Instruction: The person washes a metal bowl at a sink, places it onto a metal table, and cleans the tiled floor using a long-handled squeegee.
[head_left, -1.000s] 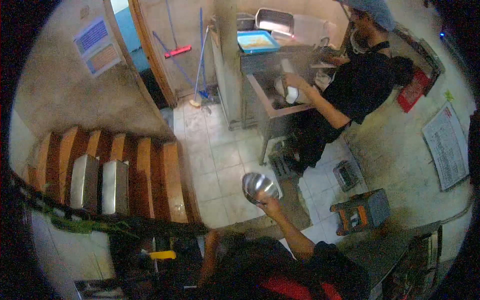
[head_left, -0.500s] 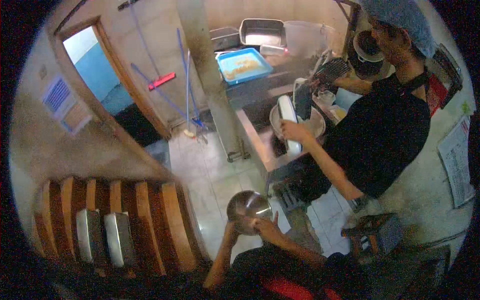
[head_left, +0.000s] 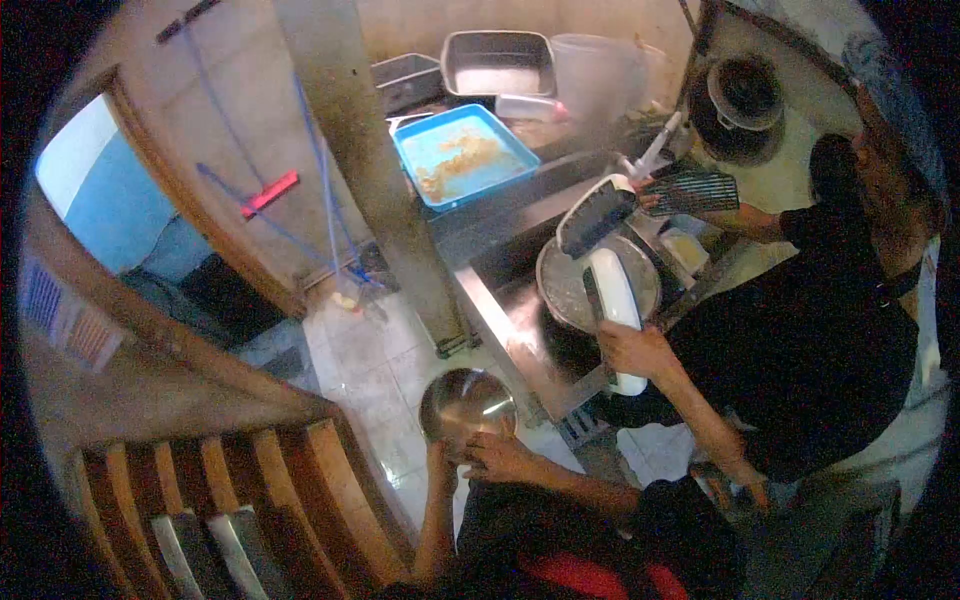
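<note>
A round metal bowl (head_left: 468,405) is held low in front of me, above the tiled floor. My left hand (head_left: 443,460) grips its near left rim. At the near right rim my right hand (head_left: 500,457) has its fingers bent against the metal. Ahead, a co-worker stands at a metal sink (head_left: 500,325), holding a white item (head_left: 617,310) with a dark underside over a round pot (head_left: 650,270) in the basin. A dark slotted utensil (head_left: 695,192) is at the co-worker's other hand.
A blue tray (head_left: 465,155) with brown residue lies on the ledge behind the sink, beside dark tubs (head_left: 498,62). A pillar (head_left: 375,200) stands left of the sink. Brooms lean on the wall. Wooden steps (head_left: 330,500) with metal containers (head_left: 245,555) are at lower left.
My left hand has come to the bowl, joining my right. The bowl has moved left and lower. My view has shifted toward the sink, and the co-worker's white item now shows over the pot.
</note>
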